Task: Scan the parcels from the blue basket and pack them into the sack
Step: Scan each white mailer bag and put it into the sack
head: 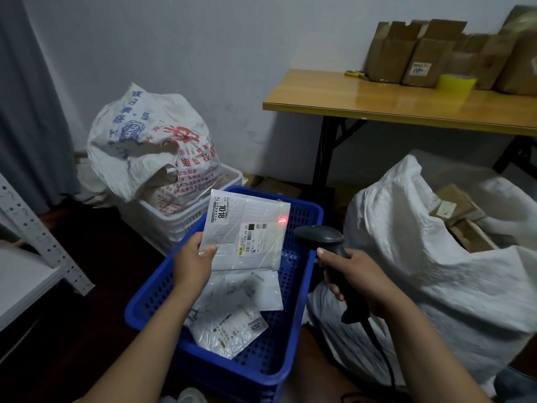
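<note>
Shelving (43, 242) stands left of the blue basket (300, 274), and behind the basket's far-left corner a printed sack (151, 141) slumps in a white crate (174, 225). Above the basket, your left hand (191, 263) pinches a white parcel (241, 228) by its lower-left corner, thumb on the front. That keeps the label (254, 238) turned up and uncovered for reading. Below it, a few more parcels (232, 315) lie on the basket floor, not yet scanned. The red spot (282, 220) falls near the parcel's right edge, just off the label, so you likely need a slight re-aim. At the basket's right rim, your right hand (357, 274) is wrapped round the grip of the scanner (319, 238), whose head points at the parcel. Right of the basket, the white sack (406, 257) gapes open with cartons (459, 210) inside, close enough for a short drop. Beyond the basket to the right, cardboard boxes (421, 59) sit on the tabletop (377, 97).
</note>
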